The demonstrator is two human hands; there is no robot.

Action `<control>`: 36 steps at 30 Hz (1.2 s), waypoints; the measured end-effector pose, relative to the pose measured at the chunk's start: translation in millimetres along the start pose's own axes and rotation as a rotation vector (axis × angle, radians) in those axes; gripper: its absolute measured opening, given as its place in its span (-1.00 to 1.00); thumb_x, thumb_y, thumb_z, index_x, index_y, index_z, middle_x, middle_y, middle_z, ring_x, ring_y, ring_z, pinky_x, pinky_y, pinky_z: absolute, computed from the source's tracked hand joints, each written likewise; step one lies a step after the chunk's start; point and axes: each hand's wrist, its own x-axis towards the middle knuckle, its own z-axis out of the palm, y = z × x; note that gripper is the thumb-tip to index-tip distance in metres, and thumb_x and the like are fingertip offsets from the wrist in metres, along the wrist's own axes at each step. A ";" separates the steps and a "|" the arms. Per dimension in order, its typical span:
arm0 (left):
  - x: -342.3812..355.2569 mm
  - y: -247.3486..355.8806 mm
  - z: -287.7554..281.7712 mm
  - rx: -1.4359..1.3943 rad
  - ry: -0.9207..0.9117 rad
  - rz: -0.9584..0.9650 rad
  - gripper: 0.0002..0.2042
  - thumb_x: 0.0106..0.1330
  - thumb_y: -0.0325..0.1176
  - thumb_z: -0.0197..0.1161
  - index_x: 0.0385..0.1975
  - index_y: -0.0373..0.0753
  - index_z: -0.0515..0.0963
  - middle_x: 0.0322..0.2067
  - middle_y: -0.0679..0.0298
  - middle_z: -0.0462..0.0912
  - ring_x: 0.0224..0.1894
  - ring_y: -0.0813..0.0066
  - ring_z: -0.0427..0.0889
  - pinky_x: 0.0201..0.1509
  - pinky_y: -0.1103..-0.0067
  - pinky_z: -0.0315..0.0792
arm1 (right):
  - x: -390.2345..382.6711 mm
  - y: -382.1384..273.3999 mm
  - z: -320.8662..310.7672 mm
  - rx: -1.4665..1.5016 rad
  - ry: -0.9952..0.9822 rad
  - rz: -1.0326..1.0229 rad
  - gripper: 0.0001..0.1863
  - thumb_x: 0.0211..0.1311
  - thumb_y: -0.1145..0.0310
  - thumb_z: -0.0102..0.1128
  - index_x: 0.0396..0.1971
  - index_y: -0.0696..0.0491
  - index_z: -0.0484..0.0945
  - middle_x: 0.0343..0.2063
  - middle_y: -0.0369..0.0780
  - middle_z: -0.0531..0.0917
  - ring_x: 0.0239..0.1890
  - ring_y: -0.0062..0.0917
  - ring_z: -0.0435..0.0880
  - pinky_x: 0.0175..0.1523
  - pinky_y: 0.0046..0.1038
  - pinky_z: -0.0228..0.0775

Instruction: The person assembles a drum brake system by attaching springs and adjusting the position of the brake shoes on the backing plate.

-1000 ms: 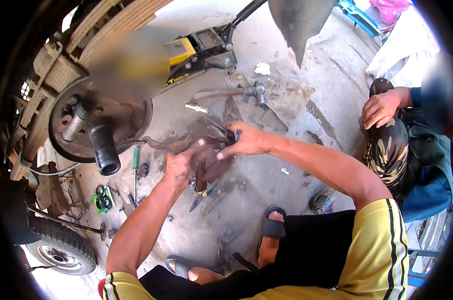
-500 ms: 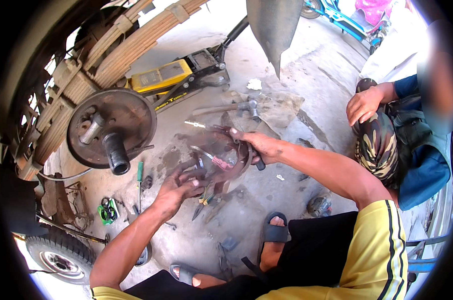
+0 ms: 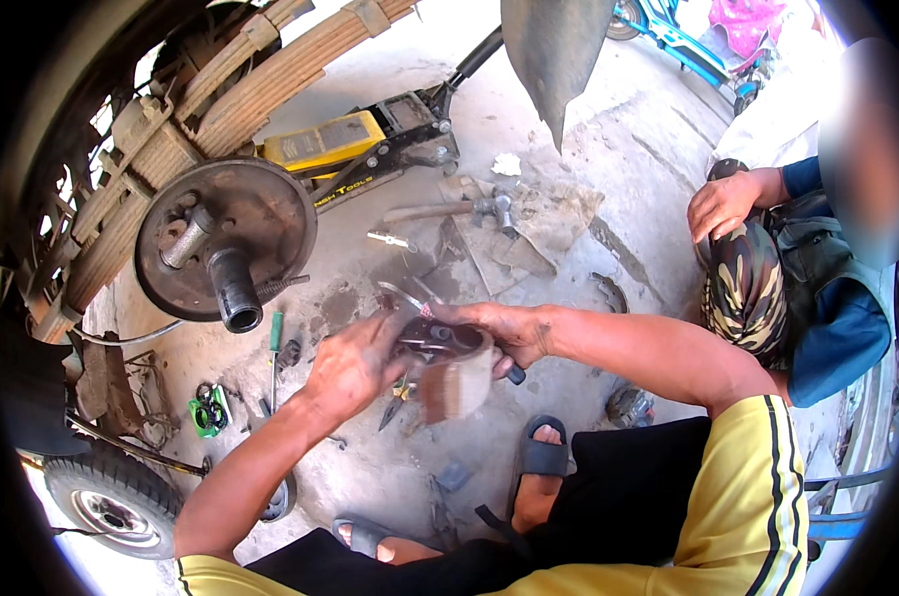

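Note:
Between my hands is a curved brake shoe (image 3: 456,389), tilted so its pale lining faces me and partly blurred by motion. My right hand (image 3: 509,333) is closed around its right side, thumb along the dark metal top. At its left end is my left hand (image 3: 353,366), fingers bent against the metal; they are partly smeared. Just beyond the hands lies a pink-handled tool (image 3: 426,310) with a bent metal tip, largely covered. Below the left fingers, pliers (image 3: 394,409) rest on the floor.
At the left is a round brake backing plate (image 3: 226,189) with its axle stub, under leaf springs (image 3: 300,74). A yellow floor jack (image 3: 330,141) stands beyond. A hammer (image 3: 439,210), green-handled screwdriver (image 3: 276,333) and another curved shoe (image 3: 611,292) lie around. A person's hand (image 3: 722,204) is at right.
The brake shoe has come nearer to me and tipped, turning its lining toward me. My right hand has moved down toward me, and my left hand has closed in on the shoe.

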 end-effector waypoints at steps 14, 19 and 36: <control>-1.8 19.5 -40.3 -0.735 -0.067 -0.486 -0.53 0.51 -0.22 0.30 0.33 -0.26 0.48 -0.24 0.12 0.80 -0.47 0.56 0.62 -0.32 0.48 0.55 | -7.0 -57.3 42.7 -0.516 0.559 -0.671 -0.37 0.19 -0.06 0.58 -0.01 0.15 0.60 -0.29 -0.30 0.65 -0.36 -0.69 0.54 -0.26 -0.50 0.42; 4.4 16.9 -64.5 -0.650 0.018 -0.334 -0.45 0.58 -0.25 0.21 0.45 -0.35 0.25 0.10 0.03 0.67 0.05 0.31 0.69 0.15 0.45 0.60 | -20.4 -90.4 73.1 -0.548 0.598 -0.834 -0.56 0.23 0.11 0.57 -0.02 0.03 0.67 -0.19 -0.37 0.67 -0.33 -0.75 0.58 -0.36 -0.60 0.37; -1.1 22.3 -101.5 -1.424 0.366 -0.445 -0.70 0.41 -0.49 0.38 0.09 -0.37 0.59 -0.07 0.22 0.74 -0.07 0.48 0.73 0.06 0.49 0.71 | -47.1 -106.7 126.7 -0.668 0.336 -0.786 -0.70 0.29 0.22 0.46 -0.08 0.03 0.66 -0.51 -0.47 0.59 -0.57 -0.81 0.41 -0.50 -0.65 0.21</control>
